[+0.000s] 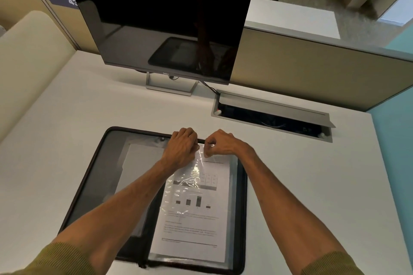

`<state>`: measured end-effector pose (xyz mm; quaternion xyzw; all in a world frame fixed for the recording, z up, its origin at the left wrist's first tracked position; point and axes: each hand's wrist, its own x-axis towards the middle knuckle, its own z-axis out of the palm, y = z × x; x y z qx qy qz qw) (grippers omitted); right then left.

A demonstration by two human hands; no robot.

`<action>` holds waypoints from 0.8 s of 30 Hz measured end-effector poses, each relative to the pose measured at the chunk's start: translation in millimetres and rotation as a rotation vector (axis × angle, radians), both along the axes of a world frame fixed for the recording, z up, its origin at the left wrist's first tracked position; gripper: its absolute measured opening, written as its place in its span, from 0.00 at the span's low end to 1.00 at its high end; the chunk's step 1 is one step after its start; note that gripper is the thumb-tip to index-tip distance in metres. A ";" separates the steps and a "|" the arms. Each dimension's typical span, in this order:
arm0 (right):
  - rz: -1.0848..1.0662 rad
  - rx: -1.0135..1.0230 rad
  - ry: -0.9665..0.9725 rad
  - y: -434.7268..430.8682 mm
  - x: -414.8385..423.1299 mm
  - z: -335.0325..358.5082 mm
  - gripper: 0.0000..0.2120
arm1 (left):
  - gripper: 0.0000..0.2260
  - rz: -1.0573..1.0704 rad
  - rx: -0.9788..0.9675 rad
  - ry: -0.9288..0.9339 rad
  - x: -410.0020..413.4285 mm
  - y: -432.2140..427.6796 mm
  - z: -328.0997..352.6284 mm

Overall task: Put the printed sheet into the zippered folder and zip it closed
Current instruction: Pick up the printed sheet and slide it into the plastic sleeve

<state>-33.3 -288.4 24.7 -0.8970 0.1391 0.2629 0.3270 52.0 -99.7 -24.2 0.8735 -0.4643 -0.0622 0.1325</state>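
Observation:
A black zippered folder (242,196) lies open flat on the white desk in front of me. On its right half rests the printed sheet (194,225), with a table, a bar chart and text, under a clear plastic sleeve (190,176) that glints. My left hand (182,148) and my right hand (220,143) sit close together at the sheet's top edge, both pinching the sleeve's top rim. The left half of the folder (107,163) shows a grey pocket with a pale sheet behind it. My forearms cover part of the folder's middle.
A dark monitor (161,29) on a silver stand (169,88) stands behind the folder. An open cable tray (272,116) is set into the desk (55,140) at the back right. A beige partition (312,69) runs along the desk's far edge.

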 end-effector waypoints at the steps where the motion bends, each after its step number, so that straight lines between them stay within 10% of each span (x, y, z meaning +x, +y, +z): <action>1: 0.005 -0.024 0.010 0.7 -1.3 -3.0 0.06 | 0.08 0.003 0.004 0.000 0.1 -0.1 -0.2; 19: -0.050 -0.265 -0.111 17.0 -17.8 -2.8 0.10 | 0.09 0.041 0.047 0.054 -4.7 2.2 6.1; 24: -0.176 -0.353 -0.279 23.7 -48.2 -2.7 0.16 | 0.29 -0.003 0.101 0.141 -17.1 25.6 9.3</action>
